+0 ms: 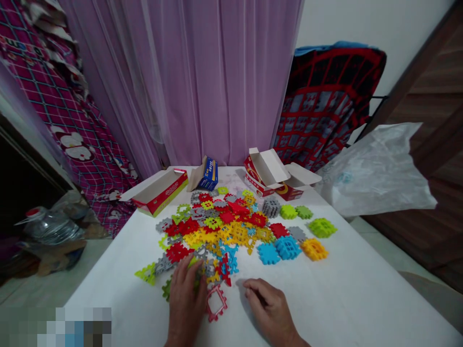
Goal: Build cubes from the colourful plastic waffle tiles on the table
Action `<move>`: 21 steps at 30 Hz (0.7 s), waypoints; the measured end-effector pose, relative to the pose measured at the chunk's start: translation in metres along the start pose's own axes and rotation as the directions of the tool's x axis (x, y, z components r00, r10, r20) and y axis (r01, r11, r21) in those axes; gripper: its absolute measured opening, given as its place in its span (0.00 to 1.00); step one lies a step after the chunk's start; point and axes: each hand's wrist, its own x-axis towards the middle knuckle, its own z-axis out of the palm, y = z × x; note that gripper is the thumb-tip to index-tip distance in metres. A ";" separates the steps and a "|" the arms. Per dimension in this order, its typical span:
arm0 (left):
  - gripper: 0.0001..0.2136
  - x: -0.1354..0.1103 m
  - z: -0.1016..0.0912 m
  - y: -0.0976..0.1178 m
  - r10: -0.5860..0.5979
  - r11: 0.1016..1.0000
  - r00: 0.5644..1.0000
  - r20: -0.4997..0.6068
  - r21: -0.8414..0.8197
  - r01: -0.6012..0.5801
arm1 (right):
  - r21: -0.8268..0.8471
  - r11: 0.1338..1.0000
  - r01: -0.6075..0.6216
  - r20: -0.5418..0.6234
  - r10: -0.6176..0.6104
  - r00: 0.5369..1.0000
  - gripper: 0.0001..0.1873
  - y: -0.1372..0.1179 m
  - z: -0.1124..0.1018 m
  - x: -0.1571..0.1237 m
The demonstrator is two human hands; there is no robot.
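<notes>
A heap of plastic interlocking building pieces in red, yellow, grey, blue and green lies on the white table. My left hand reaches over the near edge of the heap, its fingers stretched out and touching pieces there. A yellow-green piece shows partly beneath those fingers. Just right of this hand lies a red square frame piece. My right hand rests on the table with its fingers curled in, and nothing shows in them. A red and blue group of pieces lies between the hands, farther away.
To the right stand sorted stacks of blue, orange, green and grey pieces. Opened boxes, one red, one blue and others red and white, line the back. A plastic bag hangs over the right edge.
</notes>
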 end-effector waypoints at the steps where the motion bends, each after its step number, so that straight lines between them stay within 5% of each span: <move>1: 0.12 -0.001 0.000 0.000 0.017 1.000 1.000 0.026 0.002 -0.018 | 0.006 1.000 -0.001 -0.004 0.001 1.000 0.08 -0.001 0.000 0.000; 9: 0.11 -0.005 -0.005 0.002 0.075 0.997 0.979 0.192 -0.004 -0.076 | 0.015 1.000 0.006 0.022 -0.006 1.000 0.10 -0.002 0.001 -0.001; 21: 0.12 -0.004 -0.012 0.013 0.107 0.991 0.979 0.176 0.055 -0.118 | -0.007 1.000 -0.013 0.049 0.013 0.999 0.12 -0.003 0.004 -0.001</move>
